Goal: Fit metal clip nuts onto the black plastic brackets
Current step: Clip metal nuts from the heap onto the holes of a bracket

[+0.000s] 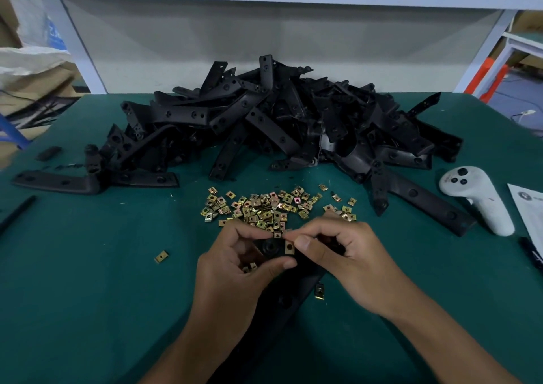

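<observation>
Green matting covers the table (88, 266), seen from the head camera. Near its front edge, the left hand (235, 269) grips the end of a black bracket (269, 248), with a few spare clips tucked in its palm. The right hand (343, 254) pinches a brass-coloured clip nut (289, 247) against that bracket's end. Just beyond the fingers lies a scatter of loose clip nuts (264, 207). Farther back sits a big heap of brackets (279, 119). A white controller (476, 198) rests at the right.
</observation>
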Demonstrator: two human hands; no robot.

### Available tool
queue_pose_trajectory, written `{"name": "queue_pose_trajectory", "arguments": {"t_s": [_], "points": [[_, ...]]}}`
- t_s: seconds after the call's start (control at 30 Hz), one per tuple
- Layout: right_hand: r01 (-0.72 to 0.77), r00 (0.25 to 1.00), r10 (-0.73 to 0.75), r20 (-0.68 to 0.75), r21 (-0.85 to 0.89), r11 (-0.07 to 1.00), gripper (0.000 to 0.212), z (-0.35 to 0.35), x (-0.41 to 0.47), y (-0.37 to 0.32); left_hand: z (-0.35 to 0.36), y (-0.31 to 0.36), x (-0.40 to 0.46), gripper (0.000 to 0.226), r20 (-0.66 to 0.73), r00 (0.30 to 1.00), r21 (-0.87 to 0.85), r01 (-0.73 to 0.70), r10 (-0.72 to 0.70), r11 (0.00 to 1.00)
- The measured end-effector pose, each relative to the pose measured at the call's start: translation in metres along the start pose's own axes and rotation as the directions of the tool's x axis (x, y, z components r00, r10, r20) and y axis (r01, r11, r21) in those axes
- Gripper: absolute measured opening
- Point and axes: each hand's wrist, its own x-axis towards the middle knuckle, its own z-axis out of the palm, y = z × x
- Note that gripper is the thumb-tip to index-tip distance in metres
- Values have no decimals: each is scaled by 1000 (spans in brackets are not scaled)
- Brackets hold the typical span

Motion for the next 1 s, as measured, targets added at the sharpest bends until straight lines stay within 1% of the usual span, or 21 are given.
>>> {"name": "queue_pose_trajectory", "arguments": {"t_s": [0.13,0.23,0.27,0.3,0.33,0.4,0.47,0.53,0.6,0.7,0.83,0.93,1.0], "points": [[2,1000,-1,29,-7,1000,25,-1,1,0,0,-2,-1,49,12,1000,37,9,-9,999],[21,997,-23,67,28,999,26,1,2,0,-2,0,0,44,67,997,55,-28,25,998],[9,998,-14,67,80,997,24,0,2,1,-2,1,1,41,79,996,46,-44,40,998],[-34,999,27,42,168,985,24,0,4,2,-2,3,2,37,79,996,36,-53,50,998],[-94,995,99,-4,288,953,26,-2,6,5,-1,4,2,34,73,996,27,-54,52,998],[-171,967,246,-71,539,825,35,-7,11,12,-2,5,2,31,60,997,18,-50,49,999],[-186,947,313,-76,664,724,46,-12,14,19,-3,6,3,31,49,998,22,-48,47,999],[-205,941,335,-50,703,681,52,-14,17,24,-4,6,4,33,45,997,3,-63,62,998],[-203,943,332,-29,738,643,49,-12,18,26,-3,8,4,34,37,996,-9,-77,77,997],[-205,946,323,4,780,591,43,-10,19,26,-3,8,6,29,10,997,3,-78,78,997],[-209,944,330,12,796,568,38,-11,19,22,-6,7,7,25,-4,998,52,-69,69,996],[-206,948,317,19,797,568,49,-12,20,16,-5,7,5,25,18,998,18,-58,58,998],[-200,954,298,22,789,581,51,-13,20,13,-3,6,3,25,39,998,-6,-54,55,999]]}}
